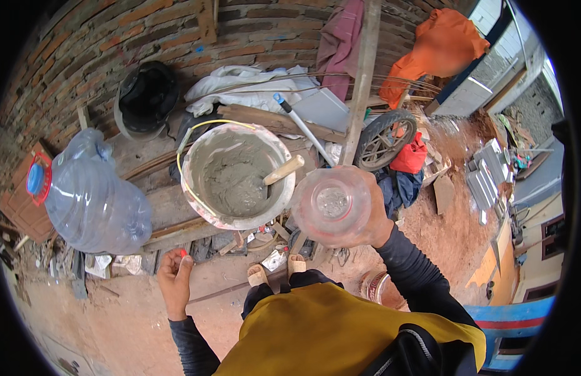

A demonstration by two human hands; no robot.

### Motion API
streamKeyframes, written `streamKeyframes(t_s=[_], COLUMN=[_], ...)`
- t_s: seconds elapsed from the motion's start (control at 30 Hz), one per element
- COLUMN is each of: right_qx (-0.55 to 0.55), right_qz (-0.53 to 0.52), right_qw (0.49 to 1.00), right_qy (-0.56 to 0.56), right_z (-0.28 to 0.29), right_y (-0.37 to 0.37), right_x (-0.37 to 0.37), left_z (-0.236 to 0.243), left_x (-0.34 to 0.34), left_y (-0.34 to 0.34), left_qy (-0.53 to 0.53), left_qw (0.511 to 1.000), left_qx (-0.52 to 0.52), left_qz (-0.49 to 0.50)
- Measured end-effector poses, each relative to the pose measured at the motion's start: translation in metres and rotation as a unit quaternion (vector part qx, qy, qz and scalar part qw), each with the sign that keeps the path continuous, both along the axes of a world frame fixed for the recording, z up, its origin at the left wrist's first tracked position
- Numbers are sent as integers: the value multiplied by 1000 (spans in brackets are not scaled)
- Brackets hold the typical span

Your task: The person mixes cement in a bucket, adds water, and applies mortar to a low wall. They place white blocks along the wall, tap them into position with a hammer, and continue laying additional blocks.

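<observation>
My right hand (379,210) grips a clear, round plastic jar (333,233) with a pinkish tint, holding it to the right of the mortar bucket. Between the thumb and forefinger of my left hand (175,282) is a small red piece (183,253), too small to name. A pale bucket (283,150) of wet grey mortar (231,175) stands in front of me on planks. The wooden handle of a tool (284,170) sticks out of the mortar; its blade is buried. At the left lies a big clear water bottle (99,200) with a blue cap and red collar.
A black helmet (147,97) rests by the brick wall (165,41). A wooden post (362,81) rises behind the jar, with a wheel (385,140) beside it. Scrap wood and rubble lie under the planks. Near my right elbow a small tub (383,289) is on the ground.
</observation>
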State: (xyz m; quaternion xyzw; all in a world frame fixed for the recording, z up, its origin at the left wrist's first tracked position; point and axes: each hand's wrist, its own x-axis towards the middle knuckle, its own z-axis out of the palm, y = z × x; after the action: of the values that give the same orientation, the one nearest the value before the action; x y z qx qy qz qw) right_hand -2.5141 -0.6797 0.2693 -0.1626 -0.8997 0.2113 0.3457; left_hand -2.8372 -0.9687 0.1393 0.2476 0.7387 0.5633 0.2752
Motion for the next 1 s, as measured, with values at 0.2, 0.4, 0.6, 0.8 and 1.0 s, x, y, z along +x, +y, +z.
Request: streamKeyframes(t_s=[0.2,0.4,0.6,0.8,1.0], right_qx=[167,346,438,500,529], right_qz=[67,79,56,58,64], right_qw=[973,904,859,811,793], right_qy=[148,239,261,299,295], right_z=[59,128,177,212,238], right_y=[9,20,18,19,13], right_x=[4,8,16,10,11], left_z=[8,42,25,2,17], left_x=[5,17,19,10,15], left_y=[16,17,20,18,21], left_qy=[-2,54,125,113,107], left_qw=[999,993,989,990,991], left_qx=[34,-78,-33,0,16], left_qz=[-37,-74,-65,-81,-75])
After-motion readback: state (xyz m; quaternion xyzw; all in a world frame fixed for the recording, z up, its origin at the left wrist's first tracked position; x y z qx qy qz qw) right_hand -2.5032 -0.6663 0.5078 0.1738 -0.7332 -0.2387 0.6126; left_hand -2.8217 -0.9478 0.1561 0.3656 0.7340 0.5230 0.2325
